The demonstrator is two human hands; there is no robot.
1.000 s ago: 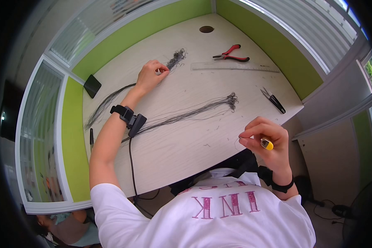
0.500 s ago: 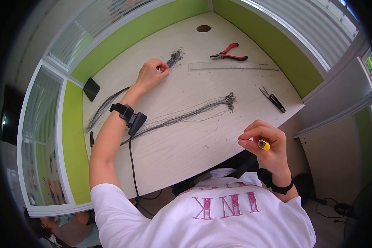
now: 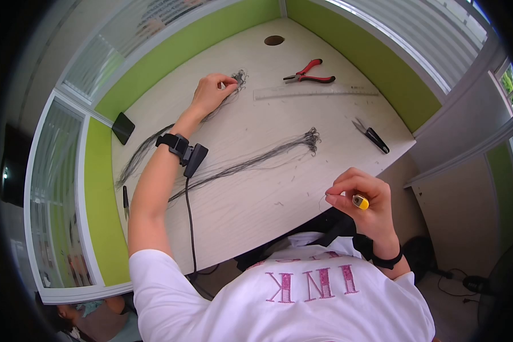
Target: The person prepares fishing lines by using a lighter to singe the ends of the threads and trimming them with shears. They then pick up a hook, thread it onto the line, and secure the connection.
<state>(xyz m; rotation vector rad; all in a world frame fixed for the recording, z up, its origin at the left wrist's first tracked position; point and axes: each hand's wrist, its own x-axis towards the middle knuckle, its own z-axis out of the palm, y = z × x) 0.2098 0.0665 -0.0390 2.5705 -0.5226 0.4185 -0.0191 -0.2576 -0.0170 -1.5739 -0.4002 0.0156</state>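
My left hand (image 3: 213, 92) reaches over the far bundle of thin dark strands (image 3: 144, 150), thumb and forefinger pinched together at its tangle of curled ends (image 3: 239, 79). A second bundle of dark strands (image 3: 242, 165) lies nearer me, its curled ends pointing right. Above the front table edge, my right hand (image 3: 366, 198) is closed around a tool with a yellow end (image 3: 361, 202); most of the tool is hidden in the palm. Between the right thumb and forefinger a very fine thread is pinched, its tip hanging free.
Red-handled pliers (image 3: 310, 73) and a clear ruler (image 3: 316, 92) lie at the back right. Small black snips (image 3: 375, 138) rest near the right edge. A black block (image 3: 123, 128) stands by the left partition. A cable (image 3: 191, 233) runs down from my left wrist device (image 3: 192, 158).
My left hand has moved slightly away from me and right, its fingertips now at the curled ends. My right hand keeps nearly the same pose. The whole view has shifted a little.
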